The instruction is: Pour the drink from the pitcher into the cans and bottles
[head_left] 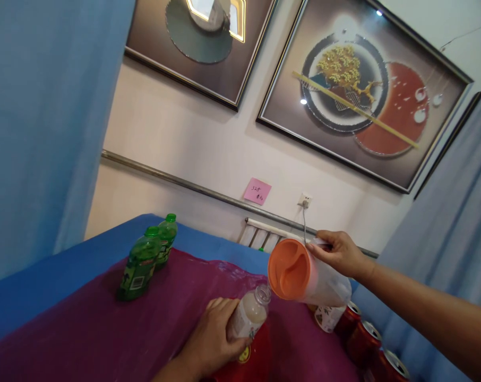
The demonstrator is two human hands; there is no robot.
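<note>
My left hand [214, 337] is wrapped round a clear bottle [248, 315] with a label and a cloudy whitish liquid inside; its mouth is uncapped. In my right hand [340, 254] is the handle of a translucent pitcher [328, 284] with an orange lid [289, 269]. The pitcher lies tilted almost on its side, lid end to the left, just above and beside the bottle's mouth. Whether liquid is flowing between them I cannot tell. Below the bottle lies a red object [260, 355] with a yellow round mark, partly hidden by my left hand.
Two green bottles [140, 262] stand on the purple cloth [85, 323] at the left. Several red cans [362, 339] line the right side, near a white patterned cup [328, 318] partly behind the pitcher. Behind are a wall rail [200, 188], a plugged socket [305, 200] and blue curtains [455, 228].
</note>
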